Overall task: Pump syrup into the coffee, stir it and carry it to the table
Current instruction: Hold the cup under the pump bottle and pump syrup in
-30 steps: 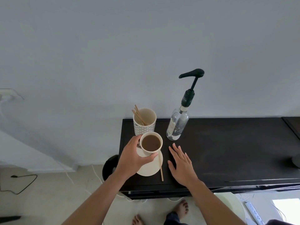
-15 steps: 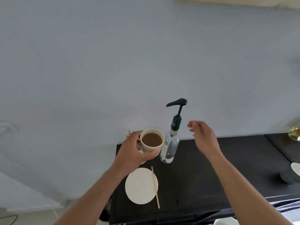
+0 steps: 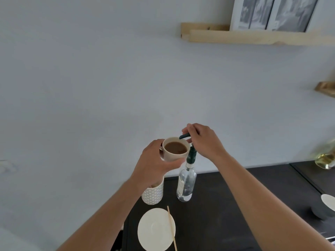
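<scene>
My left hand [image 3: 155, 163] grips a cream cup of brown coffee [image 3: 175, 149] and holds it in the air, its rim just under the dark green pump spout [image 3: 184, 136]. My right hand [image 3: 204, 140] rests on top of the pump head, fingers curled over it. The clear syrup bottle [image 3: 186, 184] stands upright on the black counter [image 3: 235, 205], below and right of the cup. A cream saucer [image 3: 155, 229] lies on the counter near me, with a wooden stir stick [image 3: 171, 227] resting across its right edge.
A white patterned stick holder [image 3: 152, 194] stands left of the bottle, partly behind my left wrist. A white bowl [image 3: 329, 201] and a glass bottle of yellow liquid [image 3: 325, 158] sit at the far right. A wooden shelf [image 3: 253, 36] hangs on the wall above.
My left hand lifted the cup off the saucer up to the pump spout. My right hand rose from the counter and closed over the pump head. The view tilted upward.
</scene>
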